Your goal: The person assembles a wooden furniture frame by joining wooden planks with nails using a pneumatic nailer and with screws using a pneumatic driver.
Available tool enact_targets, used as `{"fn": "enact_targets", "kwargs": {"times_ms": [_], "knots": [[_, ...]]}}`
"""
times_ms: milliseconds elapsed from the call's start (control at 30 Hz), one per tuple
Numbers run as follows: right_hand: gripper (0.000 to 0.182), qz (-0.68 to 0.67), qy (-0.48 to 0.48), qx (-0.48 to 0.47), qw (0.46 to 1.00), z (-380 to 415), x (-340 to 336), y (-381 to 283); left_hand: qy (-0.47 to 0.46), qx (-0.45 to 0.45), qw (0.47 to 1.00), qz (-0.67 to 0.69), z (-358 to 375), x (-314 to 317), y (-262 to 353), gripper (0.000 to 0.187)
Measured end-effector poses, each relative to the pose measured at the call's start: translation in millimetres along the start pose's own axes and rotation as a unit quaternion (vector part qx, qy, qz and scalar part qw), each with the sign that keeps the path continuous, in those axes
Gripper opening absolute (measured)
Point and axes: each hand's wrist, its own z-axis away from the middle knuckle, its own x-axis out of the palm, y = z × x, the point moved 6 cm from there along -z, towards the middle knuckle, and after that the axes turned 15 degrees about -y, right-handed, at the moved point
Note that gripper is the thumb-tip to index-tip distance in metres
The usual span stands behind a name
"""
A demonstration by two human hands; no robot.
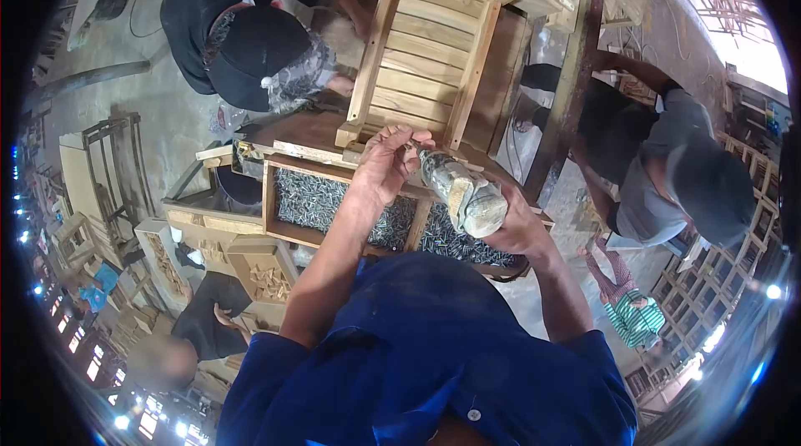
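Note:
My right hand point(519, 227) is wrapped round a worn power drill point(460, 191), whose nose points away from me to the upper left. The fingers of my left hand point(387, 164) are pinched together at the drill's tip; what they hold is too small to make out. Just beyond both hands lies a slatted wooden panel point(423, 54) with side rails. Below my hands, a divided wooden box point(269, 196) holds many loose screws point(313, 198).
A person in black point(242, 37) bends at the panel's left side. Another person, in a grey shirt point(659, 179), leans in from the right beside a dark beam point(576, 70). Cartons of wood pieces point(269, 277) stand lower left, near a seated person point(209, 317).

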Motion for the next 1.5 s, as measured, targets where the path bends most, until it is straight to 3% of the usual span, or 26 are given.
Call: {"fn": "enact_targets", "kwargs": {"times_ms": [100, 167, 333, 400, 467, 500, 600, 633, 667, 700, 733, 800, 833, 867, 933, 967, 1033, 1067, 1133, 1167, 1200, 1267, 1400, 1433, 1467, 1500], "knots": [[0.053, 0.059, -0.041, 0.009, 0.997, -6, 2, 7, 0.019, -0.005, 1.000, 0.009, -6, 1, -3, 0.011], [0.053, 0.052, -0.037, -0.038, 0.997, -8, -3, -11, 0.037, -0.013, 0.999, 0.016, -11, 0, -5, 0.011], [0.056, 0.125, -0.020, -0.034, 0.991, -7, -7, -21, 0.067, -0.099, 0.991, 0.065, -26, 5, -18, 0.014], [0.061, 0.194, -0.006, 0.056, 0.979, -7, -11, -27, 0.069, -0.113, 0.990, 0.056, -36, 7, -19, 0.017], [0.063, 0.224, -0.015, 0.094, 0.970, -15, -13, -20, 0.013, -0.150, 0.982, -0.116, -49, 12, -14, 0.020], [0.064, 0.256, -0.025, 0.130, 0.958, -19, -16, -12, 0.044, -0.212, 0.935, -0.281, -61, 3, -12, 0.020], [0.065, 0.289, 0.009, 0.106, 0.951, -28, -20, 41, -0.043, -0.170, 0.908, -0.382, -84, -3, -8, 0.022], [0.065, 0.282, -0.005, 0.108, 0.953, -38, -29, 53, -0.031, -0.178, 0.910, -0.374, -104, -25, -10, 0.022], [0.067, 0.226, -0.057, 0.124, 0.965, -55, -38, 69, -0.216, -0.144, 0.712, -0.653, -136, -32, -17, 0.024], [0.069, 0.171, -0.106, 0.139, 0.970, -65, -40, 80, -0.370, -0.088, 0.403, -0.832, -134, -22, -27, 0.025], [0.069, 0.173, -0.113, 0.133, 0.969, -70, -41, 85, -0.362, -0.090, 0.407, -0.834, -137, -23, -24, 0.025], [0.063, 0.200, -0.096, 0.115, 0.968, -71, -41, 93, -0.247, -0.297, 0.577, -0.720, -147, -40, -24, 0.018], [0.051, 0.234, -0.120, 0.137, 0.955, -73, -37, 86, -0.272, -0.311, 0.616, -0.671, -150, -55, -40, 0.021], [0.051, 0.236, -0.123, 0.139, 0.954, -73, -34, 81, -0.272, -0.310, 0.619, -0.668, -154, -73, -52, 0.021], [0.043, 0.251, -0.190, 0.171, 0.934, -73, -21, 81, -0.194, -0.420, 0.642, -0.611, -136, -85, -64, 0.029], [0.043, 0.251, -0.189, 0.173, 0.933, -71, -16, 85, -0.195, -0.420, 0.641, -0.611, -142, -107, -78, 0.029], [0.042, 0.230, -0.162, 0.174, 0.944, -69, -10, 100, -0.370, -0.244, 0.573, -0.689, -162, -149, -128, 0.033], [0.042, 0.229, -0.158, 0.178, 0.944, -74, -13, 101, -0.374, -0.244, 0.570, -0.689, -163, -141, -126, 0.033], [0.040, 0.214, -0.191, 0.233, 0.929, -80, -16, 100, -0.279, -0.387, 0.560, -0.677, -158, -147, -127, 0.027], [0.043, 0.178, -0.204, 0.260, 0.927, -84, -21, 98, -0.463, -0.208, 0.437, -0.743, -158, -153, -149, 0.021], [0.043, 0.171, -0.200, 0.265, 0.928, -88, -21, 104, -0.470, -0.211, 0.433, -0.740, -157, -151, -146, 0.021], [0.044, 0.144, -0.201, 0.272, 0.930, -93, -16, 116, -0.457, -0.121, 0.415, -0.777, -153, -127, -129, 0.021], [0.045, 0.145, -0.209, 0.274, 0.927, -94, -18, 115, -0.438, -0.181, 0.421, -0.774, -150, -137, -139, 0.020], [0.045, 0.158, -0.216, 0.277, 0.923, -94, -19, 115, -0.415, -0.120, 0.440, -0.787, -147, -142, -140, 0.007], [0.045, 0.172, -0.222, 0.278, 0.918, -94, -20, 115, -0.391, -0.058, 0.457, -0.797, -147, -147, -138, 0.007], [0.045, 0.172, -0.221, 0.280, 0.918, -95, -22, 115, -0.393, -0.057, 0.456, -0.796, -147, -149, -138, 0.007]]}}
